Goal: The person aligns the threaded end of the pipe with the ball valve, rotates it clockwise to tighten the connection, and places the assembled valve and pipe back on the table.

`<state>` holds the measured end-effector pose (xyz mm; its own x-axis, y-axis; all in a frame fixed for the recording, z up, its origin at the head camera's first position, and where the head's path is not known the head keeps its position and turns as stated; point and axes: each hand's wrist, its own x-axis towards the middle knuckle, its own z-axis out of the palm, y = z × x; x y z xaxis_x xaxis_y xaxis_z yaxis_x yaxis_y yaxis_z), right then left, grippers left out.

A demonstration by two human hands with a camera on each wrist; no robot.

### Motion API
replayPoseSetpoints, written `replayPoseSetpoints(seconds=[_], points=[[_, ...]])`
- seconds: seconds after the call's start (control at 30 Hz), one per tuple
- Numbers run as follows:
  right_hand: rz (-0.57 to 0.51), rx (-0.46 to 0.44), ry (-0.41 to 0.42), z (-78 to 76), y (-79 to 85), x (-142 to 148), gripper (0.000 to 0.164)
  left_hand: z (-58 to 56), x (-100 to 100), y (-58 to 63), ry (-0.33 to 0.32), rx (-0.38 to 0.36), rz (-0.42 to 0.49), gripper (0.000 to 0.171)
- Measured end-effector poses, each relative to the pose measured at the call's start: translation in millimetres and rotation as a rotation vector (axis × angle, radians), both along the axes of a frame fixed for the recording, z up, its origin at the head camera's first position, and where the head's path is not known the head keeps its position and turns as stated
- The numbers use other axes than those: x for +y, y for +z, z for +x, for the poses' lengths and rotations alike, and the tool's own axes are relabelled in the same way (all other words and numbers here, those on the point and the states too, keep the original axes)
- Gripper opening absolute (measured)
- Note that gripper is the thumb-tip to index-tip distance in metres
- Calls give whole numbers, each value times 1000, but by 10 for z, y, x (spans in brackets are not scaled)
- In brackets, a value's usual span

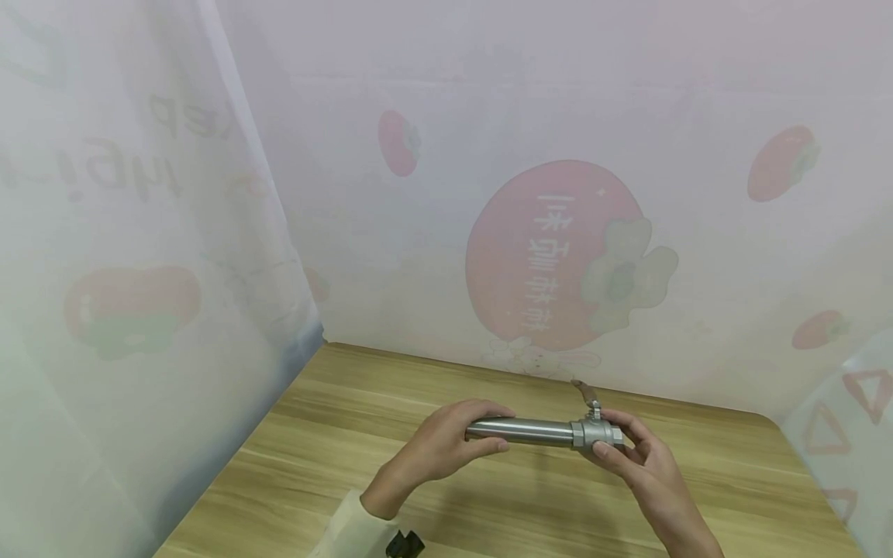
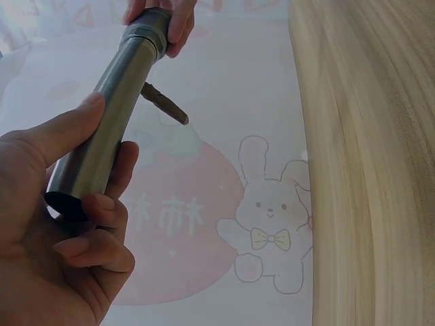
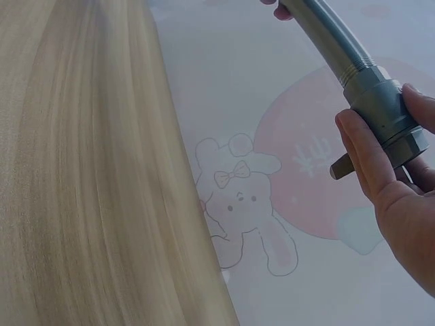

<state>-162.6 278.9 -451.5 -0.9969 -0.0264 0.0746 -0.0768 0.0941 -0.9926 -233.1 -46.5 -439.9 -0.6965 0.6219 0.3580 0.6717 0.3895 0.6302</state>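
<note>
Above the wooden tabletop (image 1: pixel 314 480), a smooth steel pipe (image 1: pixel 523 431) is suspended between two hands, joined at one end to a ball valve (image 1: pixel 593 435). The left hand (image 1: pixel 443 442) grips the pipe near its open end (image 2: pixel 66 204), thumb on one side and curled fingers on the other. The right hand (image 1: pixel 645 461) clasps the valve body between thumb and fingers. The lever handle (image 1: pixel 584 392) projects from the valve, pointing away from the person.

Likely faults from this position:

Loss of support. The valve end is probably the heavier. If the right hand releases first, that end may swing down and strike the tabletop, because the smooth pipe offers the left hand little friction.

Thread damage. A band of thread (image 3: pixel 357 69) is exposed at the joint; depth of engagement cannot be told. Rotation in the loosening direction could separate the parts; misaligned rotation could cross the threads.

Lever interference. If the valve is rotated, the lever handle would sweep round and could catch the right hand's fingers. Lowering the assembly with the lever underneath could make it tip.
</note>
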Motion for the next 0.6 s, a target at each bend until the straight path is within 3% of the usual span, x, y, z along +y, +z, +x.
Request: replayPoseSetpoints(seconds=[0.6], points=[[-15, 3, -8, -1, -2, -17, 51, 1, 7, -15, 21, 29, 18, 42]])
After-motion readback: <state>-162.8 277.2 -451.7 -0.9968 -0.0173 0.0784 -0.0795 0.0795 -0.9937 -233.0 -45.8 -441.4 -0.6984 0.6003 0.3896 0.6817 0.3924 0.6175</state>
